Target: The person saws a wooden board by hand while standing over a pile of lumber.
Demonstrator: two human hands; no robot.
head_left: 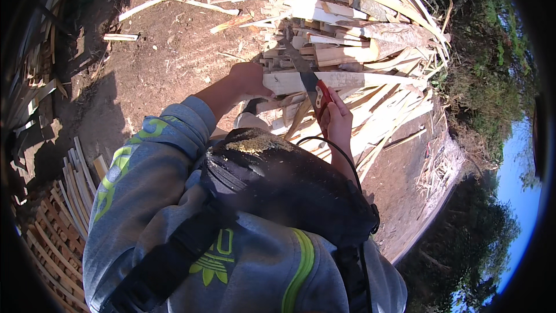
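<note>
A pale wooden board (341, 80) lies crosswise on top of a pile of cut wood in front of me. My left hand (249, 79) is closed on its left end, with the fingers partly out of sight. In my right hand (337, 115) is a hand saw (300, 62), gripped by its red handle. Its grey blade crosses over the board a little right of my left hand and points away to the upper left. Whether the teeth touch the wood is too small to tell.
Under and beyond the board spreads the pile of slats and offcuts (344, 52), with long thin strips at its right. Loose sticks (150, 6) lie on the brown dirt ground (168, 52). Stacked slats (58, 226) stand at lower left. A black bag (284, 179) hangs on my chest.
</note>
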